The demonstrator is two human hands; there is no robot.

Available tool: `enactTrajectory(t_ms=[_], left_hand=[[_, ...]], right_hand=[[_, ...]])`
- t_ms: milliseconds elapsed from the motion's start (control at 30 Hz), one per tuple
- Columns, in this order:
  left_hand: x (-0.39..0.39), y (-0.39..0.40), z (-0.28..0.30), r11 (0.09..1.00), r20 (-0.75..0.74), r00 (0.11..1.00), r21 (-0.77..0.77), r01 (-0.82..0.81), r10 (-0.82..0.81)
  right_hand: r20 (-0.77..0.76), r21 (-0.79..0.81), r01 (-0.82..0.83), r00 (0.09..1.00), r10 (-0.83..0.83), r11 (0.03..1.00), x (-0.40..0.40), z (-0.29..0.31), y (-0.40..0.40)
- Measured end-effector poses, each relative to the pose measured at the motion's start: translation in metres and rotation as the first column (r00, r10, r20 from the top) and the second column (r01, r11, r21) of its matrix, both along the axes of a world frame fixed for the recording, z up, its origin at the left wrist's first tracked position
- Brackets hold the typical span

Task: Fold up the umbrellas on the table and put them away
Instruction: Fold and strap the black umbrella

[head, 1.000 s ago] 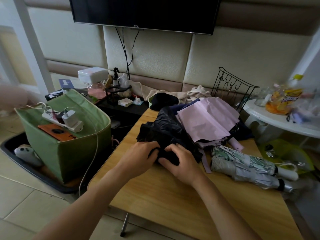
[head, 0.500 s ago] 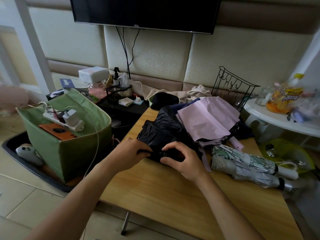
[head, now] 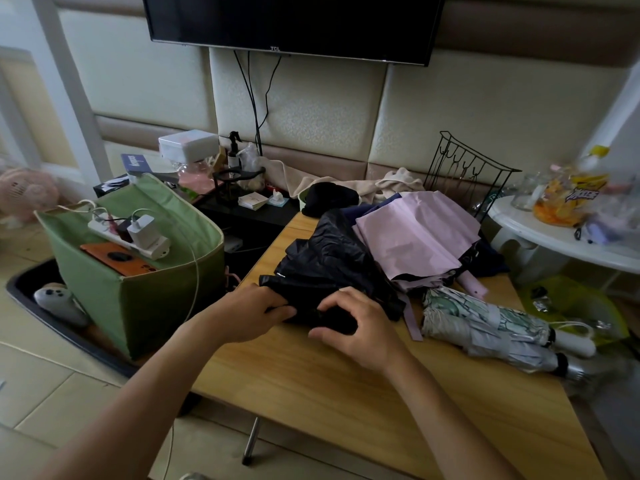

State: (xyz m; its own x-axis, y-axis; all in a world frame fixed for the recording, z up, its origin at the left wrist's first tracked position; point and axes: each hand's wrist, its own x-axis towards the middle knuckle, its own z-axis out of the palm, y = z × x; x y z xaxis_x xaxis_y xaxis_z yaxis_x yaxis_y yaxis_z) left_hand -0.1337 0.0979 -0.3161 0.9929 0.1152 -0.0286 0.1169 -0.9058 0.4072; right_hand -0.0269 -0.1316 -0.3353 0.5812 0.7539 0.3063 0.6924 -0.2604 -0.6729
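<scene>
Black umbrella (head: pixel 329 268), frame centre: my left hand (head: pixel 249 315) and right hand (head: pixel 356 327) pinch its loose canopy. Pink umbrella (head: pixel 415 237) unfolded; patterned umbrellas (head: pixel 485 323) already rolled, none stowed.

A light wooden desk (head: pixel 346 393) is seen carrying four umbrellas — a crumpled black umbrella (head: pixel 325 268) near its left edge, a pink umbrella (head: pixel 415 237) heaped beside it toward the back, and two folded umbrellas — a leaf-patterned one (head: pixel 485 315) and a grey one (head: pixel 498 344) — laid together at the right.
</scene>
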Motion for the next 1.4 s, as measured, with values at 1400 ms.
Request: enactTrajectory(t_ms=[1400], left_hand=[[0.026, -0.039, -0.018, 0.988, -0.124, 0.987, 0.098, 0.116, -0.103]], right_hand=[[-0.396, 0.300, 0.374, 0.886, -0.242, 0.878, 0.028, 0.004, 0.003]])
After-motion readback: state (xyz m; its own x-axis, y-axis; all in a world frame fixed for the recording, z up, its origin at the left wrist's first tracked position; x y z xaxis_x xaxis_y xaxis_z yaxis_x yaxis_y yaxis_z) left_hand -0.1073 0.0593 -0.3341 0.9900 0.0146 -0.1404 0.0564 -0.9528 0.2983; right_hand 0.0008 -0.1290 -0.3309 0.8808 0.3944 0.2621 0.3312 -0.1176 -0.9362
